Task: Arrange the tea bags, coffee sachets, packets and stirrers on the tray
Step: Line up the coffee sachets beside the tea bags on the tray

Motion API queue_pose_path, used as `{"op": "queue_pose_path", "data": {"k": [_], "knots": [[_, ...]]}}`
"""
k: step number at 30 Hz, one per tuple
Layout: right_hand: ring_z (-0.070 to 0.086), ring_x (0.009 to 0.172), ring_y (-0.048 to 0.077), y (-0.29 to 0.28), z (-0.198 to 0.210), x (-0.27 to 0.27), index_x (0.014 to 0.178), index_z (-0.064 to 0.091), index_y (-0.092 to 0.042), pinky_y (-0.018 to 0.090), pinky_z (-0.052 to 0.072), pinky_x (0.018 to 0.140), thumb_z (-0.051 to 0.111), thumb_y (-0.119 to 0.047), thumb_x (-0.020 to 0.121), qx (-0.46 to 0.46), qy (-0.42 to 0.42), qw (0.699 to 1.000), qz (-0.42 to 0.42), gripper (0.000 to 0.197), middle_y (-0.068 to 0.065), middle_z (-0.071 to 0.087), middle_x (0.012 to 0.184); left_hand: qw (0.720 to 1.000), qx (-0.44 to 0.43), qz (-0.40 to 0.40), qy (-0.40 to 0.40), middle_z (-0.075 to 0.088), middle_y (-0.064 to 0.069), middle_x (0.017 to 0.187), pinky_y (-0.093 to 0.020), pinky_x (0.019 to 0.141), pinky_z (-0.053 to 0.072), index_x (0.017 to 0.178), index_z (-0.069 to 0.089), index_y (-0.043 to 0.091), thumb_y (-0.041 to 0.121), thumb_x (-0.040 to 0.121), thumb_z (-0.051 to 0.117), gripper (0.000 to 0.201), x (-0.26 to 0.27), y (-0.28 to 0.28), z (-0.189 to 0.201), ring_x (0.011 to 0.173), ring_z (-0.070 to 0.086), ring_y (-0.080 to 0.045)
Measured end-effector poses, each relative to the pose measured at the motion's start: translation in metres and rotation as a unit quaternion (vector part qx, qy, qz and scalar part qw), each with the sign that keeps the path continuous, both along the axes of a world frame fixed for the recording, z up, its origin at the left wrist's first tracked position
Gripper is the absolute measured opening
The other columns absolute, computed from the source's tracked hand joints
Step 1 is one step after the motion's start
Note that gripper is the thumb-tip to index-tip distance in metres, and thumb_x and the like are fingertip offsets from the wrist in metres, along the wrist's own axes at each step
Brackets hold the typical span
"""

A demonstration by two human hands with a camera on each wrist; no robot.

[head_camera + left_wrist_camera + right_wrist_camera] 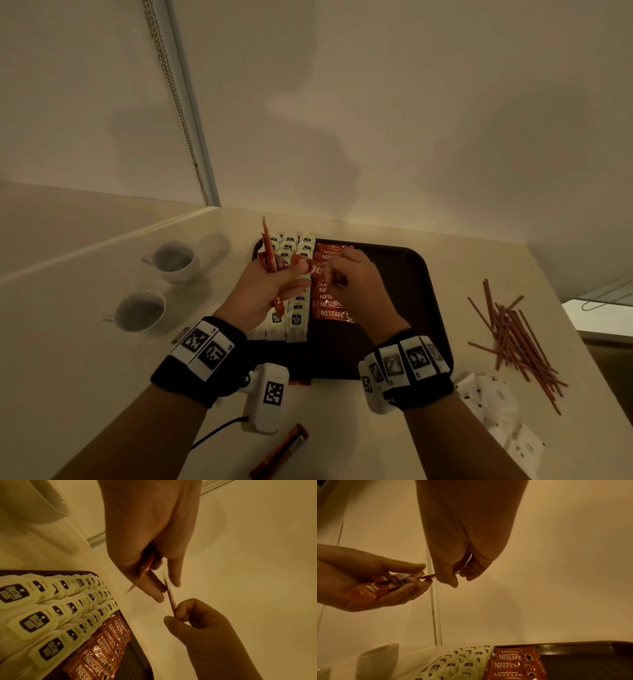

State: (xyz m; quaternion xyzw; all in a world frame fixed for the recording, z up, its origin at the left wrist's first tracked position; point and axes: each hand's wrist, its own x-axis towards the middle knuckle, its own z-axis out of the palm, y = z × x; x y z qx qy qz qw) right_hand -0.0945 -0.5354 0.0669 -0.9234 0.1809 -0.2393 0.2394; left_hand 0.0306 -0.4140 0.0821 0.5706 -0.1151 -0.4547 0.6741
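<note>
Approx. half done: tea bags (295,270) and coffee sachets (331,305) lie in rows at tray (416,270) left side. Left hand (270,287) grips spare sachets, right hand (346,270) pinches one. Stirrers (517,339) and white packets (493,401) wait on bench (394,438) right edge.

Left hand (150,536) grips red sachets (145,566); beyond its fingertips, the right hand (202,626) pinches one sachet's (170,596) far end. Beside the left hand, a dark tray (135,660) carries tea bags (42,615) and Nescafé sachets (104,641).
</note>
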Motion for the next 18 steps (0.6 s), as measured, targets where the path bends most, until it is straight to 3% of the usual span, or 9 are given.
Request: {"op": "queue_pose_path", "data": {"k": [4,7,9,11,13,15,16,18], "knots": [[0.046,0.08,0.003,-0.001,0.005,-0.002,0.077,0.058,-0.009,0.014,0.041,0.071,0.072,0.0,0.073,0.024,-0.019,0.999,0.019,0.017,-0.005,0.051,0.092,0.999,-0.014,0.036,-0.013,0.068,-0.009,0.072,-0.023,0.063,0.058,0.068,0.041,0.012,-0.01,0.081,0.063,0.033,0.001,-0.002,-0.006,0.07,0.071,-0.019],[0.055,0.092,0.001,0.001,0.014,-0.006,0.101,0.06,-0.018,0.013,0.049,0.079,0.077,-0.021,0.074,0.21,-0.041,0.976,-0.032,0.032,-0.008,0.054,0.105,0.998,-0.032,0.057,-0.003,0.067,-0.008,0.07,-0.021,0.061,0.057,0.067,0.043,0.01,-0.009,0.081,0.063,0.031,0.001,-0.002,-0.008,0.068,0.071,-0.018],[0.06,0.089,0.0,0.005,0.019,-0.009,0.109,0.061,-0.019,0.019,0.051,0.078,0.07,-0.023,0.082,0.286,-0.029,0.957,-0.027,0.028,-0.01,0.061,0.099,0.998,-0.04,0.052,-0.021,0.069,-0.008,0.069,-0.021,0.062,0.057,0.067,0.044,0.011,-0.005,0.08,0.066,0.03,0.0,-0.002,-0.008,0.068,0.071,-0.018],[0.06,0.074,-0.005,0.012,0.022,-0.009,0.108,0.06,-0.017,0.013,0.049,0.067,0.064,-0.015,0.087,0.339,0.014,0.941,0.008,0.021,-0.009,0.065,0.083,0.997,-0.039,0.045,-0.055,0.067,-0.004,0.066,-0.022,0.063,0.057,0.067,0.042,0.013,0.002,0.08,0.069,0.032,0.0,-0.003,-0.005,0.07,0.069,-0.018],[0.063,0.075,0.002,0.017,0.02,-0.007,0.109,0.059,-0.014,0.016,0.051,0.069,0.064,-0.008,0.086,0.433,0.019,0.901,0.02,0.024,0.0,0.069,0.086,0.995,-0.031,0.037,-0.087,0.065,-0.003,0.067,-0.023,0.064,0.056,0.067,0.041,0.014,0.006,0.078,0.072,0.034,-0.001,-0.004,-0.003,0.072,0.068,-0.018],[0.066,0.093,0.021,0.018,0.016,-0.006,0.119,0.05,-0.013,0.031,0.055,0.08,0.063,-0.002,0.085,0.545,-0.03,0.838,0.014,0.038,0.013,0.067,0.106,0.992,-0.006,0.004,-0.128,0.069,-0.002,0.073,-0.025,0.068,0.056,0.068,0.042,0.014,0.008,0.075,0.075,0.035,-0.003,-0.003,0.0,0.077,0.07,-0.016],[0.065,0.1,0.028,0.018,0.016,-0.006,0.123,0.044,-0.016,0.038,0.056,0.083,0.062,0.002,0.085,0.595,-0.067,0.801,0.011,0.046,0.015,0.065,0.112,0.988,0.015,-0.023,-0.15,0.07,0.001,0.074,-0.026,0.069,0.057,0.068,0.042,0.015,0.008,0.073,0.078,0.036,-0.004,-0.002,0.001,0.078,0.07,-0.014],[0.065,0.101,0.029,0.017,0.014,-0.005,0.126,0.036,-0.023,0.039,0.057,0.08,0.058,0.01,0.084,0.652,-0.135,0.746,-0.002,0.058,0.012,0.062,0.113,0.979,0.055,-0.072,-0.185,0.068,0.005,0.07,-0.025,0.068,0.056,0.069,0.042,0.016,0.007,0.069,0.081,0.04,-0.008,0.002,0.001,0.075,0.069,-0.011]]}}
